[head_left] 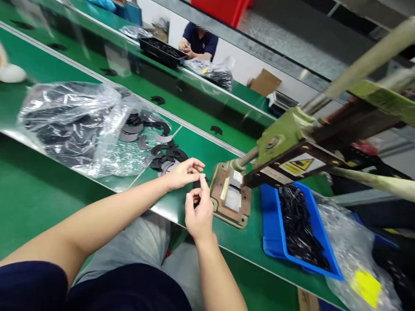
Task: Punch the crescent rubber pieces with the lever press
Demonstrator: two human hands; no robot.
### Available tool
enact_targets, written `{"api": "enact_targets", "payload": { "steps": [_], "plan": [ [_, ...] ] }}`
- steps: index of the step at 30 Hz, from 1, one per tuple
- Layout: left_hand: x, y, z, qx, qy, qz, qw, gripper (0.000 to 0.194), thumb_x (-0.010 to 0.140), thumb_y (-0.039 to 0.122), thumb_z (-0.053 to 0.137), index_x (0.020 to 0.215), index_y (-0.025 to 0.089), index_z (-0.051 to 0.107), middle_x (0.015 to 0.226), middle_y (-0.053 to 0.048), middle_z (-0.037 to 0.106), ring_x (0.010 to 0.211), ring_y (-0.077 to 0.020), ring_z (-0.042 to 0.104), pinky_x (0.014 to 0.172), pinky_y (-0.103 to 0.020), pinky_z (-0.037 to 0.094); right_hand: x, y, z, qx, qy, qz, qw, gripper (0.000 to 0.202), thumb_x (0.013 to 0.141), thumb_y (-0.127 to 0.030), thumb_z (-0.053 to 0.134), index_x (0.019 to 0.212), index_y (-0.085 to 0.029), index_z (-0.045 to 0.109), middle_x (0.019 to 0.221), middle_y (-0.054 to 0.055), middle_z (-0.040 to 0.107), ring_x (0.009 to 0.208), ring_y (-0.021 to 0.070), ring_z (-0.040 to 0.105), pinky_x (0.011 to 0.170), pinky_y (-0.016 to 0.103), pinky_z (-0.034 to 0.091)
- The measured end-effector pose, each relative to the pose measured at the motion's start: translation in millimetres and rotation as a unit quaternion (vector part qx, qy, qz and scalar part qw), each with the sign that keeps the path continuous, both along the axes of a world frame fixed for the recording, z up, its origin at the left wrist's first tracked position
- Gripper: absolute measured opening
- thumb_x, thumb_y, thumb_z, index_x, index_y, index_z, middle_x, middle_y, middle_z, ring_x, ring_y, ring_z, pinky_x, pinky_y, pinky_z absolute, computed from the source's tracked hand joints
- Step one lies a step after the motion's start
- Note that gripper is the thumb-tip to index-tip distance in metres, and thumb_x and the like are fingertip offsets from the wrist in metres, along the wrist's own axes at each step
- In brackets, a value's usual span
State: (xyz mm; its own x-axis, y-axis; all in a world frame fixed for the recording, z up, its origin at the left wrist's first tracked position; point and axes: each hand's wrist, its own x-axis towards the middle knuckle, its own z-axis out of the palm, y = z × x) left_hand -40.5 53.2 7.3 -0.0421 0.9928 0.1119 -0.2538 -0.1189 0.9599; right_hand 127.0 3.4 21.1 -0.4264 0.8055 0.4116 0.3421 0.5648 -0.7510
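My left hand [185, 174] and my right hand [200, 213] meet at the fingertips above the table edge, just left of a green hand press [282, 136]. Both have bent, closed fingers. A dark bit shows between them, but its shape is mostly hidden and I cannot tell which hand grips it. On the press base [221, 215] lies a fixture with a grey metal block [233, 199]. Beside my left hand is a loose pile of black curved pieces [167, 155], partly covered by my fingers.
A clear plastic bag [72, 119] full of dark pieces lies to the left. Right of the press stand a blue bin [268, 225] of black parts and another plastic bag [349, 244]. Behind runs a green belt [185, 114] carrying spaced black pieces. A co-worker [200, 45] sits beyond it.
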Motion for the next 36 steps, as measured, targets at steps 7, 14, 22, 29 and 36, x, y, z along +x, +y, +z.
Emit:
{"api": "enact_targets", "payload": {
  "steps": [7,14,22,29,36],
  "plan": [
    [-0.6,2.1,-4.3,0.007,0.006,-0.009,1.0,0.057,0.076,0.045,0.092,0.118,0.016,0.068,0.112,-0.008,0.068,0.091,-0.0137,0.064,0.091,-0.032,0.052,5.2,3.0,7.5,-0.053,0.057,-0.026,0.997,0.067,0.104,-0.033,0.052,0.165,-0.015,0.03,0.089,0.001,0.067,0.076,0.0107,0.062,0.074,0.026,0.056],
    [-0.5,-1.1,2.3,0.005,0.01,-0.028,1.0,0.059,0.075,0.05,0.093,0.117,0.017,0.068,0.109,-0.008,0.07,0.094,-0.0165,0.067,0.091,-0.032,0.051,7.4,3.5,12.5,-0.087,0.079,0.025,0.993,0.066,0.102,-0.033,0.055,0.163,-0.019,0.036,0.082,-0.003,0.062,0.072,0.0103,0.058,0.073,0.027,0.053],
    [1.4,-4.1,5.2,0.004,0.034,-0.068,0.997,0.059,0.072,0.047,0.095,0.115,0.017,0.069,0.105,-0.007,0.07,0.088,-0.0158,0.067,0.082,-0.031,0.053,20.3,-9.1,-1.8,-0.058,0.12,-0.024,0.991,0.04,0.104,-0.032,0.053,0.142,-0.019,0.056,0.082,-0.001,0.063,0.073,0.0119,0.061,0.074,0.029,0.054],
    [5.1,3.1,-2.2,-0.023,0.06,-0.008,0.998,0.052,0.08,0.057,0.085,0.106,0.015,0.067,0.092,-0.003,0.068,0.081,-0.0137,0.063,0.074,-0.028,0.05,27.0,-24.2,-12.7,0.064,0.019,0.047,0.997,0.017,0.101,-0.023,0.054,0.104,-0.02,0.07,0.088,0.004,0.072,0.079,0.0146,0.067,0.075,0.031,0.053],
    [7.0,2.1,-14.1,0.02,0.166,0.04,0.985,0.038,0.087,0.047,0.078,0.109,0.018,0.067,0.091,-0.003,0.066,0.081,-0.0157,0.063,0.078,-0.031,0.051,27.2,-26.2,-8.7,0.077,0.037,0.042,0.995,0.017,0.1,-0.023,0.053,0.102,-0.019,0.07,0.082,0.003,0.07,0.074,0.0133,0.063,0.071,0.03,0.052]
  ]
}}
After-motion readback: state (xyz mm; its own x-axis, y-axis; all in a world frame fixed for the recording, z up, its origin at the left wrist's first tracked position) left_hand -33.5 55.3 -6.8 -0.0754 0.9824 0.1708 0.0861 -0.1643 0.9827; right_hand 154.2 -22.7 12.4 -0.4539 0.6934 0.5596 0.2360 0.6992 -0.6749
